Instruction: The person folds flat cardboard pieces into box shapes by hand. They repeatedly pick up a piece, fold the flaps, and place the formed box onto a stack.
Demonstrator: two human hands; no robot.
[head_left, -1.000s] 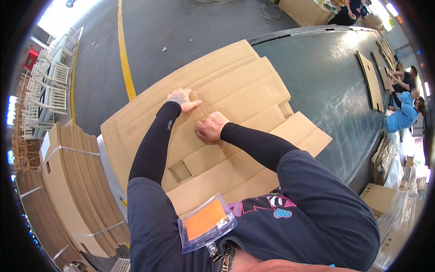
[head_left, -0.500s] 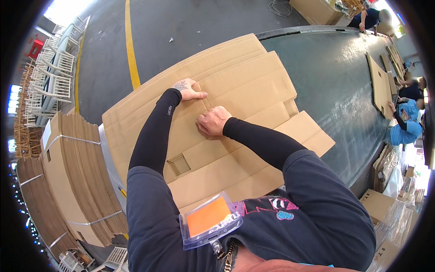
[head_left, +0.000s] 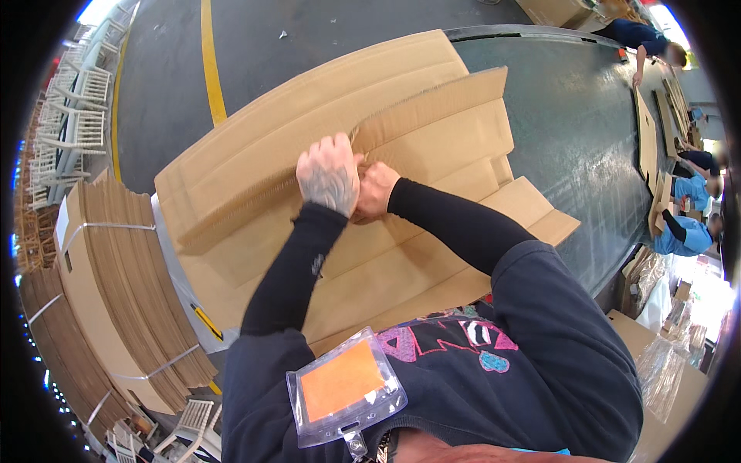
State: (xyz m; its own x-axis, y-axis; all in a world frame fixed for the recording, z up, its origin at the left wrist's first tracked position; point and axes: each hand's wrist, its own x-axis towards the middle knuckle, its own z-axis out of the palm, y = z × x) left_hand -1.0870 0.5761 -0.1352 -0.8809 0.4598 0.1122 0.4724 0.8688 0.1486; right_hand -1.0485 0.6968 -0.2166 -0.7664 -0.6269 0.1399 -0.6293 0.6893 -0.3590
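A flat brown cardboard box blank (head_left: 448, 147) lies on the table in front of me, with its far flap bent upward along a crease. My left hand (head_left: 328, 174) is closed around the raised edge near the middle of that crease. Close beside it, touching, my right hand (head_left: 377, 189) is closed on the same cardboard; its fingertips are partly hidden. Beneath this blank is another cardboard sheet (head_left: 309, 100), showing along the far side.
Strapped stacks of flat cardboard (head_left: 127, 285) stand at the left. A yellow-handled tool (head_left: 207, 322) lies by the table's left edge. The green tabletop (head_left: 552, 123) stretches right, where people handle cardboard panels (head_left: 647, 139). White chairs (head_left: 81, 116) are piled far left.
The blank's far flap has been folded up from lying flat. My left hand has moved nearer and right, from resting on the cardboard to gripping its edge next to my right hand.
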